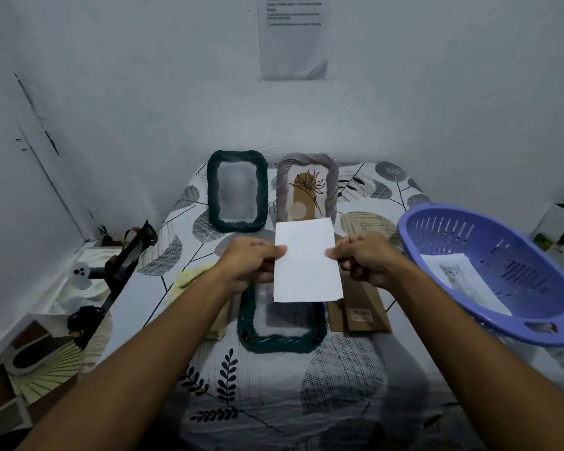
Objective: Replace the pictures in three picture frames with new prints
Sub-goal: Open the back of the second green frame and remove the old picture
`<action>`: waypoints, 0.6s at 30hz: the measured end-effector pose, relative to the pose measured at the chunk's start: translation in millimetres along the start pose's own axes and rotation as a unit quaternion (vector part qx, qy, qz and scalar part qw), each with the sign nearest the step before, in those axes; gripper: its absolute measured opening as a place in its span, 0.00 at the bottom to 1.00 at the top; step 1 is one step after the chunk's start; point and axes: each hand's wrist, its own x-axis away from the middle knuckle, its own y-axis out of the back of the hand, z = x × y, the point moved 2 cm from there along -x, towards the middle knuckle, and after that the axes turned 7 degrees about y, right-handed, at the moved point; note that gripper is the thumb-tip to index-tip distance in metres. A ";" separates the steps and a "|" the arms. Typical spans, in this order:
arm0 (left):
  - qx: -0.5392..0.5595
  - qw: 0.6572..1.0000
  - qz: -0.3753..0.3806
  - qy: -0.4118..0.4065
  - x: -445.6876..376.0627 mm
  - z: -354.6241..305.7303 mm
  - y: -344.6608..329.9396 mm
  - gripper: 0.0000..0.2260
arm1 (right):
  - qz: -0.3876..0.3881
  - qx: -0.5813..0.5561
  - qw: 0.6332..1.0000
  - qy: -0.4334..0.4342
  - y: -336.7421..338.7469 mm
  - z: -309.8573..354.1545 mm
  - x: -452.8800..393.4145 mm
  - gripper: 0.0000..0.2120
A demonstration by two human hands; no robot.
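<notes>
The task looks to be midway. The left hand (251,265) and right hand (368,260) each pinch a side edge of a blank-faced white rectangular paper print (306,265), held between them above a dark green rope-rimmed picture frame (280,340) lying open on the patterned bed cover (274,402), just below the hands. A brown cardboard backing board (358,307) lies under the right hand. Beyond the hands stand a second dark green rope frame (237,190) and a grey rope frame (306,187) with a plant drawing; I cannot tell which are finished. More prints wait in the purple plastic colander (489,271), right of the right hand. The print's long axis runs away from the person, matching the frame's.
</notes>
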 end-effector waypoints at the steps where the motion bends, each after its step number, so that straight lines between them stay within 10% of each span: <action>1: 0.016 1.000 0.009 0.003 -1.3 -2.1 -4.5 0.05 | -0.002 0.017 1.000 0.014 5.4 5.0 4.6 0.06; 8: 0.034 0.999 0.036 0.008 -15.8 -3.8 -44.0 0.05 | -0.131 0.270 0.940 0.164 73.3 18.7 19.2 0.05; 13: 0.044 0.998 0.039 0.027 -26.3 3.7 -80.4 0.04 | -0.071 0.371 0.925 0.037 108.5 -2.3 32.3 0.23; 18: 0.051 0.996 0.048 0.046 -37.0 9.5 -114.9 0.04 | -0.040 0.288 0.957 0.001 115.1 -17.2 35.6 0.16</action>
